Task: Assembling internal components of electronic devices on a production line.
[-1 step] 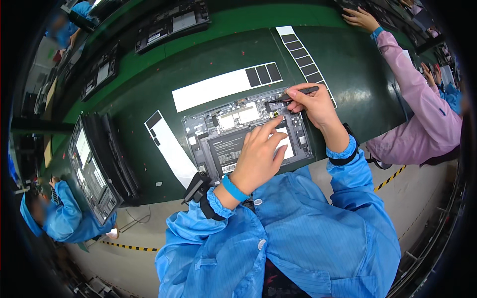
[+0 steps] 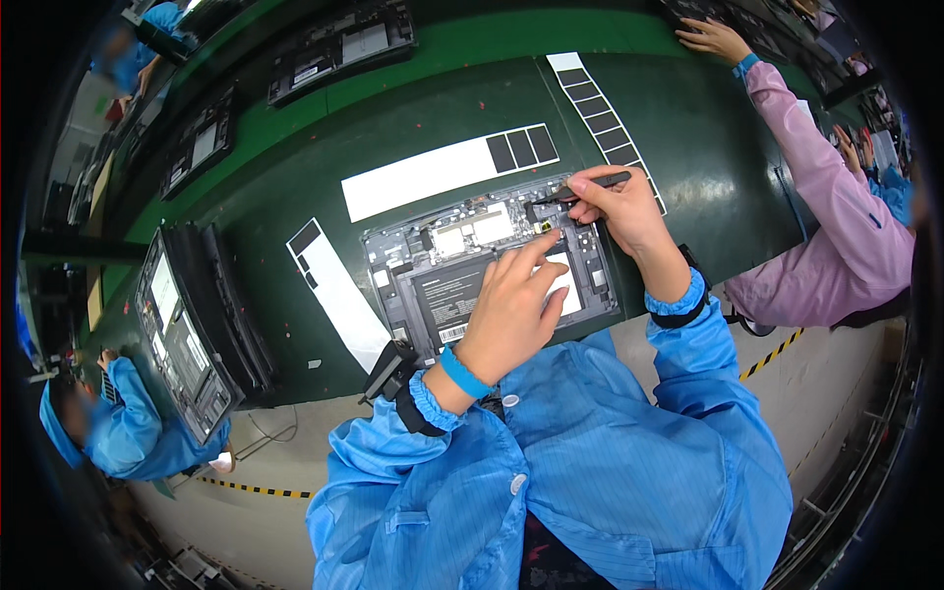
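Working hands [image 2: 506,310], green table [image 2: 723,123], pale floor [image 2: 246,536]

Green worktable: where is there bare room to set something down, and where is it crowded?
The worktable is freest between the tall label strip and the pink sleeve. A narrower patch, flecked with scraps, lies between the left label sheet and the device stack. Crowded: the open device, under the left hand, right hand and dark tool.

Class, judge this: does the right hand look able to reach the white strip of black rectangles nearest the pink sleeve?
Probably yes: the white strip lies close beside the right hand, mostly uncovered, though that hand would first have to free itself of the slim dark tool.
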A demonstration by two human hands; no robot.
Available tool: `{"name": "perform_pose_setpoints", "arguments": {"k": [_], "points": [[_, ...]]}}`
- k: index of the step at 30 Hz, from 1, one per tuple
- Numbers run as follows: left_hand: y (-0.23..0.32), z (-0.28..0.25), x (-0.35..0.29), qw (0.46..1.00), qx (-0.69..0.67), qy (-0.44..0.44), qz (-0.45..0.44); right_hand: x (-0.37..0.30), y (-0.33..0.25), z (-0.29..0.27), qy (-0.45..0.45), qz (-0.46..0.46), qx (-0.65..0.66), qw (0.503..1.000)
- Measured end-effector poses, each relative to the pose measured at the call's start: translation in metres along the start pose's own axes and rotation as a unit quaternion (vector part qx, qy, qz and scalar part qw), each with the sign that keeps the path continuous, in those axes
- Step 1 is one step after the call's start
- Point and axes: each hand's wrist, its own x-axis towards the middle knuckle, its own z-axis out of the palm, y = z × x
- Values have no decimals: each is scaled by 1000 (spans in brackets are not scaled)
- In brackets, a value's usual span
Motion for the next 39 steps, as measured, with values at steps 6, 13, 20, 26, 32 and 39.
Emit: {"name": "perform_pose_setpoints", "arguments": {"k": [6, 13, 20, 26, 32, 39], "points": [[2, 3, 3, 998, 57, 28, 15, 0, 2, -1, -2, -9, 7, 1000], [7, 17, 6, 974, 224, -6, 15, 1, 2, 0, 5, -10, 2, 1000], [12, 16, 13, 975, 223, 11, -16, 1, 8, 2, 22, -36, 30, 999], [6, -13, 28, 979, 198, 29, -26, 14, -24, 10, 59, -104, 40, 992], [-43, -36, 95, 973, 214, 62, -58, 80, -21, 22, 79, -121, -147, 979], [-55, -25, 93, 946, 284, -100, -116, 75, -22, 27, 62, -96, -160, 980]]}}
